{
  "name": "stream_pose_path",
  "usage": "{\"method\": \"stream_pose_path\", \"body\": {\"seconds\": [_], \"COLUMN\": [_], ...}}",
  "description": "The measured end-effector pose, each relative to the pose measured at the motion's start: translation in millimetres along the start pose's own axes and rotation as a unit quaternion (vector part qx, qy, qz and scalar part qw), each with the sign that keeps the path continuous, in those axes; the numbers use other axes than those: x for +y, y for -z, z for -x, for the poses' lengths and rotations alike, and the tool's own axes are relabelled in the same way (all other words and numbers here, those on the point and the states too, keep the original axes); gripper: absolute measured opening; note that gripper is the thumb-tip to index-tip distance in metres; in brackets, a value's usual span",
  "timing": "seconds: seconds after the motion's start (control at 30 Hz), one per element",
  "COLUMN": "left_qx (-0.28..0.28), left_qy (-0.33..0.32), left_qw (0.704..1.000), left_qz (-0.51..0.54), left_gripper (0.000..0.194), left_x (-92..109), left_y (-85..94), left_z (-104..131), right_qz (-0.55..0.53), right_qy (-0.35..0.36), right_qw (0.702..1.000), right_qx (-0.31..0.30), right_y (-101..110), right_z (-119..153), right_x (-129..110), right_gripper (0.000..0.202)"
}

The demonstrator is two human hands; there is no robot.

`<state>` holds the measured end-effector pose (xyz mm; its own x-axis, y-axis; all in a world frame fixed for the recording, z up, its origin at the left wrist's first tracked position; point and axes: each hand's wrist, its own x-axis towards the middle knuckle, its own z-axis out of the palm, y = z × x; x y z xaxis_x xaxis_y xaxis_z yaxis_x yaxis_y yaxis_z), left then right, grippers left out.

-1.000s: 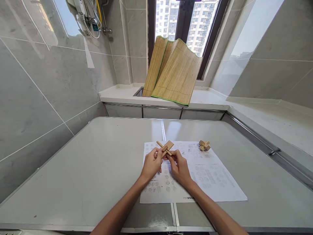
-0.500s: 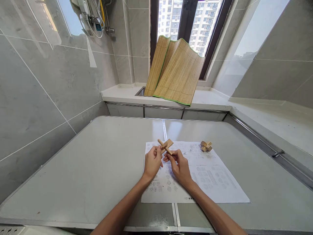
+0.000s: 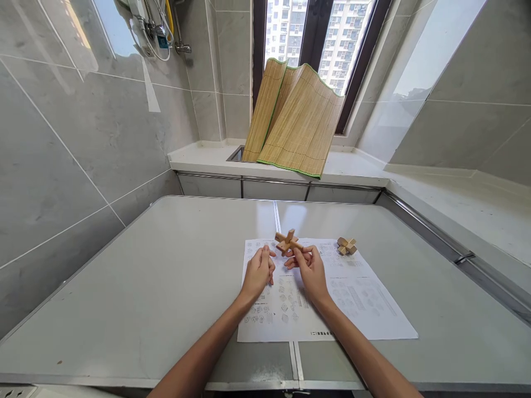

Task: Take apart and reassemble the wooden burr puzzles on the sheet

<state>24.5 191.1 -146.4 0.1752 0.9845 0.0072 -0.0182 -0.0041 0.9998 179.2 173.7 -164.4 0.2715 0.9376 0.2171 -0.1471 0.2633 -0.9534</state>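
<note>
A wooden burr puzzle (image 3: pixel 287 241), made of crossed light-brown sticks, is held up over the printed sheet (image 3: pixel 373 309). My right hand (image 3: pixel 311 271) pinches the end of one stick between thumb and fingers. Just left of the puzzle and apart from it is my left hand (image 3: pixel 258 273), its fingers curled in with nothing visible in them. A second wooden puzzle (image 3: pixel 347 246), compact and interlocked, rests near the far right corner of the sheet. Small line drawings and text cover the paper, partly hidden under my hands.
The sheet lies on a pale grey folding table (image 3: pixel 166 276) with a seam down its middle. Behind it, a bamboo mat (image 3: pixel 298 127) leans on a white ledge (image 3: pixel 199 157) below the window. Tiled walls and a metal rail (image 3: pixel 431 232) border the table.
My left hand has let go of the wooden puzzle and drawn slightly away from it. The puzzle has turned and moved a little right, now held by my right hand alone.
</note>
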Motion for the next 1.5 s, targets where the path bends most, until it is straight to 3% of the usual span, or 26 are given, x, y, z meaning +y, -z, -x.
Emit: {"method": "stream_pose_path", "body": {"seconds": [0.2,0.37,0.6,0.7,0.83,1.07,1.17,1.5], "left_qx": [-0.008,-0.025,-0.031,-0.033,-0.038,-0.036,-0.022,0.003], "left_qy": [0.015,0.009,0.01,0.009,0.004,-0.004,-0.023,-0.078], "left_qw": [0.999,0.998,0.997,0.996,0.996,0.991,0.986,0.962], "left_qz": [-0.037,-0.059,-0.074,-0.078,-0.086,-0.129,-0.164,-0.261], "left_gripper": [0.046,0.043,0.043,0.042,0.038,0.04,0.038,0.033], "left_x": [-1,-4,-2,-2,-3,3,5,10], "left_y": [4.2,4.2,5.0,6.0,6.4,4.4,5.0,23.2], "left_z": [-1,-1,0,0,0,1,1,-7], "right_qz": [-0.15,-0.236,-0.251,-0.229,-0.176,-0.01,0.053,0.117], "right_qy": [-0.095,-0.105,-0.091,-0.092,-0.097,-0.082,-0.062,-0.034], "right_qw": [0.972,0.951,0.946,0.952,0.968,0.996,0.997,0.993], "right_qx": [0.152,0.167,0.184,0.181,0.151,0.019,-0.007,-0.012], "right_y": [30,59,80,78,59,20,18,20], "right_z": [-25,-42,-53,-52,-42,-22,-21,-19], "right_x": [14,24,28,28,24,14,16,15], "right_gripper": [0.029,0.019,0.013,0.01,0.015,0.036,0.043,0.048]}}
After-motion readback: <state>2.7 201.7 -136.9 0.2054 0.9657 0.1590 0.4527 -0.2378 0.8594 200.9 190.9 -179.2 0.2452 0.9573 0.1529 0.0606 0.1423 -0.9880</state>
